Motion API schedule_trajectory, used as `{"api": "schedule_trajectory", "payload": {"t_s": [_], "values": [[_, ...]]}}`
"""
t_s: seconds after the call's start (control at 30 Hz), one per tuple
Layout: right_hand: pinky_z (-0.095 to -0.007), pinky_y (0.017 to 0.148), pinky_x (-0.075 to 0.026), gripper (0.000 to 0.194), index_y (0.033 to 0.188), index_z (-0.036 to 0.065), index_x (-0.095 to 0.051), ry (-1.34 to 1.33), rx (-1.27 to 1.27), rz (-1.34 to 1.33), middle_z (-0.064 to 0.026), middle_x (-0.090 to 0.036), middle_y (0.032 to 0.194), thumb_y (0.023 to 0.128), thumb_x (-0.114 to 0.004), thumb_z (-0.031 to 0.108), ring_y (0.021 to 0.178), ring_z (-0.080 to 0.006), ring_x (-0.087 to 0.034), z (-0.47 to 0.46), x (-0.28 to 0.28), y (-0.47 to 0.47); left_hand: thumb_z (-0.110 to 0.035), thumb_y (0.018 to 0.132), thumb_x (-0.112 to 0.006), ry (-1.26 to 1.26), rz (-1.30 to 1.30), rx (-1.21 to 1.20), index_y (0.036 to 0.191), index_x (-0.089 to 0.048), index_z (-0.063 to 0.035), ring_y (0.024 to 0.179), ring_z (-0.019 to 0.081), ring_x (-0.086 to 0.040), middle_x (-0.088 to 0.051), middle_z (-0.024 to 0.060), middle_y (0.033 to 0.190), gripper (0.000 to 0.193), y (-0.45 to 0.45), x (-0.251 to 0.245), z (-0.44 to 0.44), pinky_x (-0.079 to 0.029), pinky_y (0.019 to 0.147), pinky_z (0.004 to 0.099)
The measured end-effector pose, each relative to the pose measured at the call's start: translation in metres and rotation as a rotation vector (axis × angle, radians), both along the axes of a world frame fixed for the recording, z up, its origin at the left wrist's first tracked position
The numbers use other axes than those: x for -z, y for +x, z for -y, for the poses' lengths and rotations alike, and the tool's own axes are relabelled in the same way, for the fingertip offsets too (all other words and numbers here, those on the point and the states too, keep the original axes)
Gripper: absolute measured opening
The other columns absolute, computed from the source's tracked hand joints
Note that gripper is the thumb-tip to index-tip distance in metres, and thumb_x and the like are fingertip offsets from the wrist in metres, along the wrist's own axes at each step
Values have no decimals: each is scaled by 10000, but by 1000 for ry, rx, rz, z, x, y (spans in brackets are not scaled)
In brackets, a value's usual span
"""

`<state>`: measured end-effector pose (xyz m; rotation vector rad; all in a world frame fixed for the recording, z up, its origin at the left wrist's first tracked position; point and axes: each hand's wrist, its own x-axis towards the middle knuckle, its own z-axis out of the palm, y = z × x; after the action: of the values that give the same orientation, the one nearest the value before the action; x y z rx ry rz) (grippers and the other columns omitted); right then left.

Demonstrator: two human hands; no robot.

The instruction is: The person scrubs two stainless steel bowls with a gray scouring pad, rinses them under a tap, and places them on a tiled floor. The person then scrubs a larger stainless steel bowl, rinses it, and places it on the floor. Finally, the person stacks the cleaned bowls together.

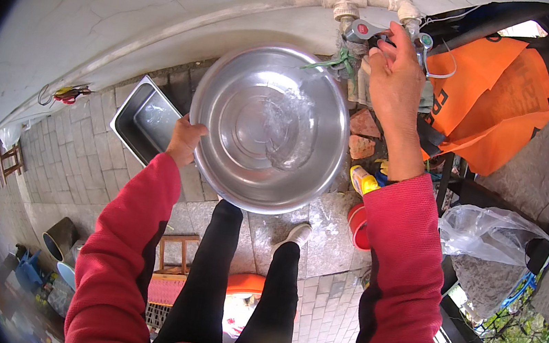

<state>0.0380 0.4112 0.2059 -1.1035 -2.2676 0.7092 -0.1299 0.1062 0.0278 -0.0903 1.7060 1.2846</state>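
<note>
My left hand (186,141) grips the left rim of a wide stainless steel basin (232,176), thumb over the edge. Clear water (290,147) swirls in the right part of the basin, its surface broken and shiny. Above the basin's upper right, my right hand (396,78) is at a metal tap lever (368,30) with a red mark, its fingers bent around the lever's end. Green string (342,60) is tied around the wrapped tap body. A second tap handle (425,40) with a green mark sits just right of my fingers. The tap's spout is hidden.
A rectangular steel pan (149,118) lies left of the basin. Broken bricks (363,131), a yellow bottle (364,181) and a red bucket (360,227) stand at right. An orange bag (492,101) hangs beyond my right arm. Behind my legs are a wooden-framed chair (169,282) and an orange basin (245,283).
</note>
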Motion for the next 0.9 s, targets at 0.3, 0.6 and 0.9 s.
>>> {"api": "schedule_trajectory", "payload": {"t_s": [0.3,0.6,0.9], "values": [[-354,817,-482,339,1180,-27,-513,-208,2,-101,-184,-606,1062,857,-543,70,949,-276,-617,59,1,14,37,718,-526,-56,55,-48,1083,-584,20,798,226,-628,-645,100,915,370,7,-8,0,-509,728,376],[-300,915,-412,416,1279,17,-483,-797,564,180,-93,-561,1218,914,-557,202,1093,-172,-526,151,94,197,21,724,-548,-5,167,79,1089,-570,36,811,233,-646,-644,119,935,366,9,-35,37,-536,717,383],[-376,854,-498,335,1219,23,-478,-1215,1041,-833,-115,-589,1105,939,-508,205,995,-234,-591,232,114,302,25,729,-552,113,313,335,1080,-583,8,775,189,-626,-634,81,909,353,53,-34,10,-519,733,337]]}}
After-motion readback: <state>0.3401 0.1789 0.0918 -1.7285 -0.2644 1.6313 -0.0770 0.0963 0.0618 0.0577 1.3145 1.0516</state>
